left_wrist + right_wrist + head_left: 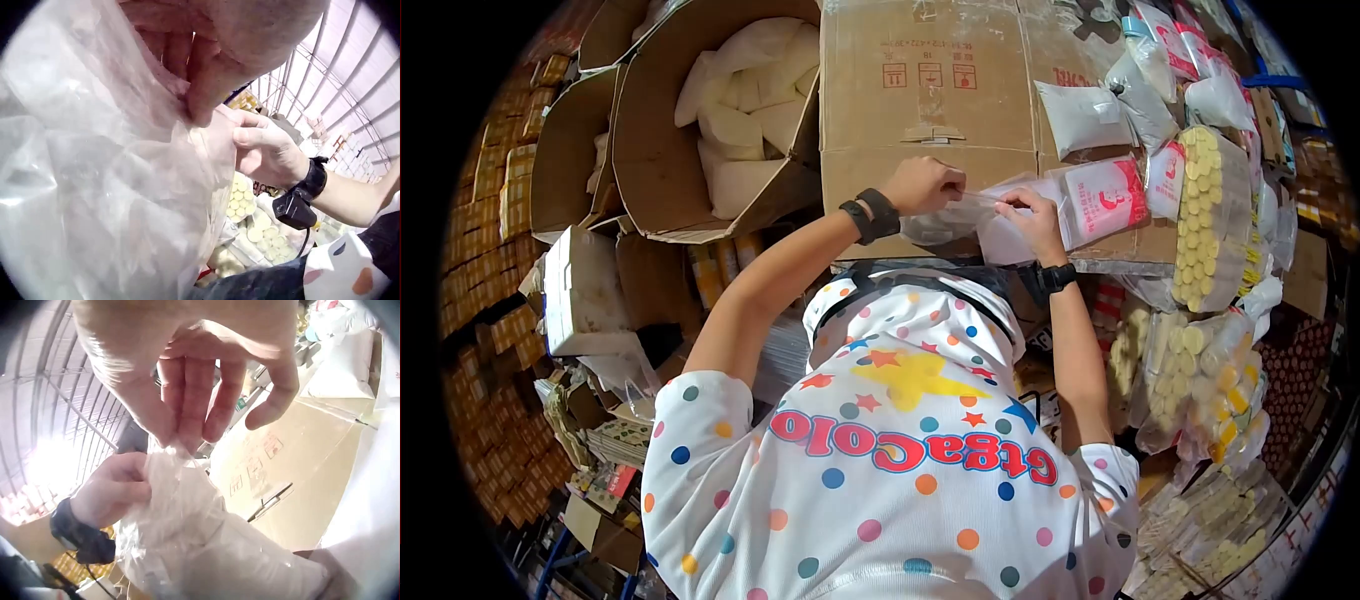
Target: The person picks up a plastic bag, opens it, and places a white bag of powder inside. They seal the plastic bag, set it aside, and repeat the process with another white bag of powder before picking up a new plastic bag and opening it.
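A clear plastic bag (940,226) is stretched between both hands over the cardboard surface. The left hand (925,187) pinches one side of its edge, and the right hand (1034,220) pinches the other side. In the left wrist view, the crinkled bag (119,181) hangs below the thumb and fingers of the left hand (212,56), with the right hand (269,147) close by. The right wrist view has the right hand (194,375) gripping the bag's gathered top (181,469) between thumb and fingertips, and the left hand (112,490) beside it.
Cardboard (930,100) covers the work surface. A red-printed packet (1105,197) and a white filled bag (1084,118) lie to the right, near a pack of yellow round pieces (1200,215). An open carton (645,130) with white bags stands at the left.
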Demonstrator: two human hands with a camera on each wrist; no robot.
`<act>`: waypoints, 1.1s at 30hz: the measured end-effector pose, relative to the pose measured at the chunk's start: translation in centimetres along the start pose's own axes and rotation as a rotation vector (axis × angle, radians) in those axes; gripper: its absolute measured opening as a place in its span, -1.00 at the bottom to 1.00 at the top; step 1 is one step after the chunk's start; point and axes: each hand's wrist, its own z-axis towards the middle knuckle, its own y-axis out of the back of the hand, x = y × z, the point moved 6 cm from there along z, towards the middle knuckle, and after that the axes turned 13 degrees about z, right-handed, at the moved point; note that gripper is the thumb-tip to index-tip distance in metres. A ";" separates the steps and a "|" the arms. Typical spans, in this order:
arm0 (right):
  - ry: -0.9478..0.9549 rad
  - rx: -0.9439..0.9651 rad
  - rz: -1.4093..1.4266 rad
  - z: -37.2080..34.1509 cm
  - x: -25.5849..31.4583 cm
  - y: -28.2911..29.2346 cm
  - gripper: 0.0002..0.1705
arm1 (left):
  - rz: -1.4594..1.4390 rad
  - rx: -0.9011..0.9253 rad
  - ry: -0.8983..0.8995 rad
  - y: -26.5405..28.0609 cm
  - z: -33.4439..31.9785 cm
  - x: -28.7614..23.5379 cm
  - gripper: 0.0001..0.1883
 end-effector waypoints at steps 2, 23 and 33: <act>0.015 0.005 -0.004 -0.1 0.3 -0.3 -0.86 | -0.078 -0.028 -0.010 -0.2 0.0 -0.2 -0.91; -0.172 0.098 0.495 -0.5 -4.1 -3.4 -0.54 | -0.958 0.284 0.359 -1.0 -8.3 8.5 -0.39; -0.225 -0.003 0.252 0.3 -4.8 -3.2 -0.59 | -0.749 -0.252 0.418 -1.8 -8.6 6.5 -0.69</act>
